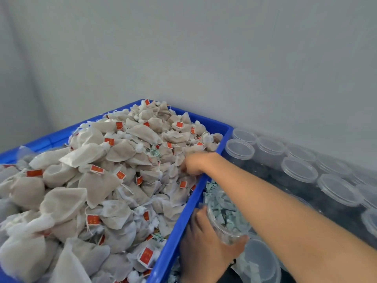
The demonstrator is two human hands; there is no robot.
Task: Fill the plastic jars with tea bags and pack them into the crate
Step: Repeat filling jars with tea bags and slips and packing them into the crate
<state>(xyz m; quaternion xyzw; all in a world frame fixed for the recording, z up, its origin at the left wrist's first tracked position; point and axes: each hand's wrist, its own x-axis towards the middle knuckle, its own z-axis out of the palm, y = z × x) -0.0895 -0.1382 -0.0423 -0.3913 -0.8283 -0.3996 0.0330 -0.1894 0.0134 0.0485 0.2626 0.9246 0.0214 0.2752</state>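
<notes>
A blue crate (183, 219) holds a heap of beige tea bags (98, 180) with red tags. My right hand (194, 163) reaches over the crate's right rim into the heap, its fingers curled among the bags; what it holds is hidden. My left hand (206, 244) grips a clear plastic jar (224, 219) just outside the rim, tilted toward the crate. The jar holds pale green paper pieces or packets.
Several empty clear jars (298, 169) stand in rows on the right, along the grey wall. Another clear jar (262, 262) lies below my left hand. Pale green scraps (212, 186) lie beside the crate.
</notes>
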